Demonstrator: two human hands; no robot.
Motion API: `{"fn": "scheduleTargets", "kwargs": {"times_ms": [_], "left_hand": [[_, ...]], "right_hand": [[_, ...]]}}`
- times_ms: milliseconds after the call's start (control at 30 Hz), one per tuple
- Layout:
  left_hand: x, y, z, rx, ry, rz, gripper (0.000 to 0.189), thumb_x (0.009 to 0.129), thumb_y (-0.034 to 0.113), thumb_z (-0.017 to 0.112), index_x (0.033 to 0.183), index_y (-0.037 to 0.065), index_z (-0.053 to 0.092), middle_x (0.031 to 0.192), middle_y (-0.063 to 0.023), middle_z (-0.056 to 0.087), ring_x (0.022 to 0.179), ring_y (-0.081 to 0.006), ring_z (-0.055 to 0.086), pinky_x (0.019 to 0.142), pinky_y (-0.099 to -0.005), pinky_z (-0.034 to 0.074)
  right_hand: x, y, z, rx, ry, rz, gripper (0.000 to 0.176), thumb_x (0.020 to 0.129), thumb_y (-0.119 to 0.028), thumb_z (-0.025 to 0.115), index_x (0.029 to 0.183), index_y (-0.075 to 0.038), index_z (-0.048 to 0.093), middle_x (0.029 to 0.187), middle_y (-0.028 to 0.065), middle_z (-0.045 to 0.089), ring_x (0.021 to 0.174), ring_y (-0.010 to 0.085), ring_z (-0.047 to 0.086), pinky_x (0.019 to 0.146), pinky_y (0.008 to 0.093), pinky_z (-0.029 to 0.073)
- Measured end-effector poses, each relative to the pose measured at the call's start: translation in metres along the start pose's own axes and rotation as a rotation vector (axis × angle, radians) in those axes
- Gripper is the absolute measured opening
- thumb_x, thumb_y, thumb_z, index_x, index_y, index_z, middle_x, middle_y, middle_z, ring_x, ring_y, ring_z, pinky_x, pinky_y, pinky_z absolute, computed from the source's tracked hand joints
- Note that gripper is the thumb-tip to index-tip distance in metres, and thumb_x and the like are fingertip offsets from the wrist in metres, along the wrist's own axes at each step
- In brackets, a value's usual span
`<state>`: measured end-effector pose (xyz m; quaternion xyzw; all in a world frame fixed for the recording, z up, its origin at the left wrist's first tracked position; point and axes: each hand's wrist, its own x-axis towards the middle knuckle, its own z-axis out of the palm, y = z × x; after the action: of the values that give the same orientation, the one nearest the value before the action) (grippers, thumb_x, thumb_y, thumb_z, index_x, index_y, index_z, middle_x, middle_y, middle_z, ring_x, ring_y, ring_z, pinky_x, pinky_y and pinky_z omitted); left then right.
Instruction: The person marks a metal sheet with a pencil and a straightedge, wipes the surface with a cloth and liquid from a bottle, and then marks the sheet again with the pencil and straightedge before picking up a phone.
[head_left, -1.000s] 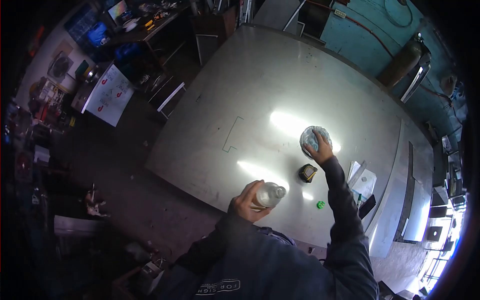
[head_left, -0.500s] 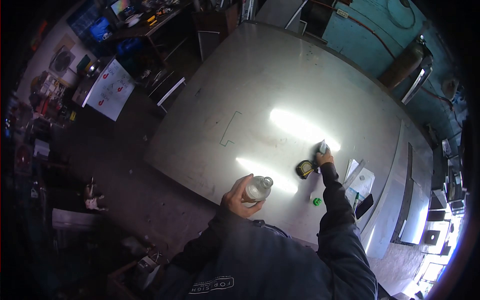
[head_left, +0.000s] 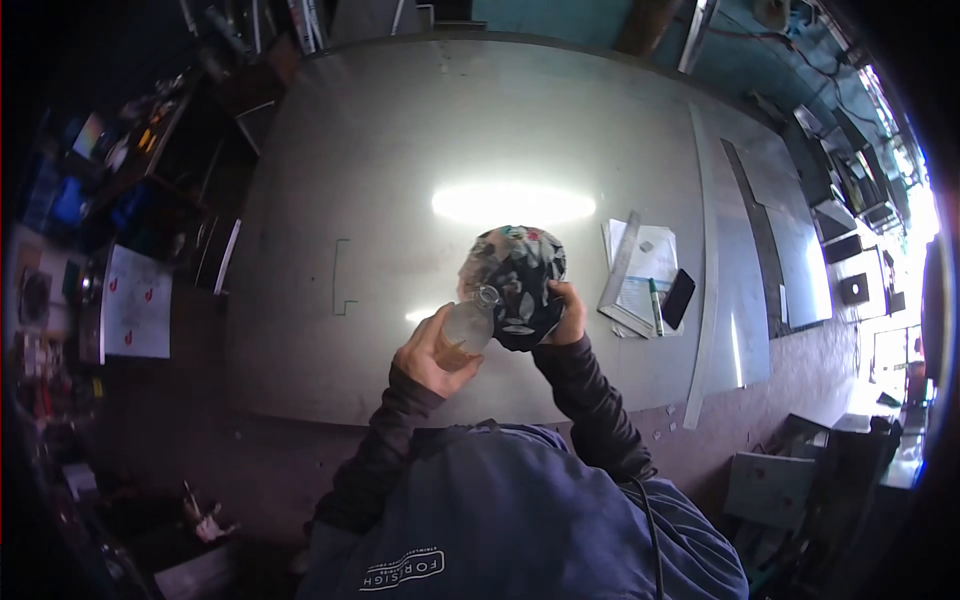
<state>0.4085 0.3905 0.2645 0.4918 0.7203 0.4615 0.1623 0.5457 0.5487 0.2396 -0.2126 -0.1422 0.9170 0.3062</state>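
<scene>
From my remote view, the left hand [head_left: 428,360] is wrapped round the body of a clear bottle [head_left: 466,326], its mouth leaning toward a dark patterned cloth [head_left: 522,285]; I can't tell whether they touch. The right hand [head_left: 570,318] grips the cloth at its near right side, thumb and fingers closed on it. Both things are over the near part of the surface [head_left: 380,150], with papers [head_left: 662,250] and a green marker [head_left: 656,306] off to the right. I judge the bottle to be rigid, fairly light and smooth enough to slip if wet; whether it's glass or plastic, I can't tell. I'd hold it round the middle, clear of the mouth. The cloth looks soft and floppy, so I'd pinch a bunched fold and expect the loose part to sag.
</scene>
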Motion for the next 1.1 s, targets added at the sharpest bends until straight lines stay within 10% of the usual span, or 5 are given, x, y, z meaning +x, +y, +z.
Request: {"fn": "scheduleTargets", "kwargs": {"times_ms": [233,500,700,833,1100], "left_hand": [[0.013,0.008,-0.002,0.115,-0.158,-0.043,0.072,0.057,0.026,0.079,0.118,0.004,0.048,0.104,-0.0162,0.059,0.093,-0.0297,0.061,0.079,-0.0357,0.049],[0.020,0.007,-0.008,0.252,-0.304,-0.119,0.076,0.060,0.037,0.074,0.122,0.004,0.044,0.101,-0.0185,0.059,0.092,-0.0319,0.059,0.079,-0.0376,0.047],[0.021,-0.004,-0.019,0.284,-0.469,-0.358,0.079,0.055,0.049,0.073,0.114,0.000,0.053,0.090,-0.0202,0.064,0.085,-0.0341,0.062,0.079,-0.0361,0.049],[0.018,-0.001,-0.027,0.337,-0.489,-0.434,0.067,0.056,0.044,0.075,0.111,0.010,0.056,0.091,-0.0154,0.065,0.085,-0.0321,0.063,0.079,-0.0367,0.049],[-0.002,-0.013,-0.023,0.286,-0.316,-0.362,0.068,0.056,0.044,0.071,0.112,0.011,0.054,0.089,-0.0159,0.064,0.087,-0.0330,0.061,0.079,-0.0382,0.048]], "right_hand": [[-0.024,-0.006,0.041,-0.003,-0.130,0.008,0.079,0.086,-0.064,0.024,0.129,-0.001,0.039,0.122,0.0152,0.051,0.109,0.0261,0.053,0.095,0.0366,0.041],[-0.006,0.008,0.043,-0.230,-0.145,-0.075,0.060,0.094,-0.046,0.025,0.130,0.000,0.038,0.121,0.0142,0.052,0.108,0.0236,0.053,0.093,0.0332,0.042],[0.016,0.030,0.017,-0.592,-0.072,-0.031,0.045,0.096,-0.037,0.027,0.129,-0.010,0.040,0.098,0.0050,0.061,0.059,0.0053,0.055,0.038,0.0152,0.036],[0.019,0.041,0.016,-0.457,-0.002,0.014,0.046,0.094,-0.040,0.036,0.119,-0.004,0.049,0.101,0.0061,0.061,0.085,0.0143,0.060,0.077,0.0263,0.048],[0.014,0.041,0.038,-0.164,-0.125,0.053,0.052,0.093,-0.046,0.035,0.115,-0.002,0.052,0.102,0.0075,0.061,0.089,0.0173,0.060,0.080,0.0291,0.048]]}}
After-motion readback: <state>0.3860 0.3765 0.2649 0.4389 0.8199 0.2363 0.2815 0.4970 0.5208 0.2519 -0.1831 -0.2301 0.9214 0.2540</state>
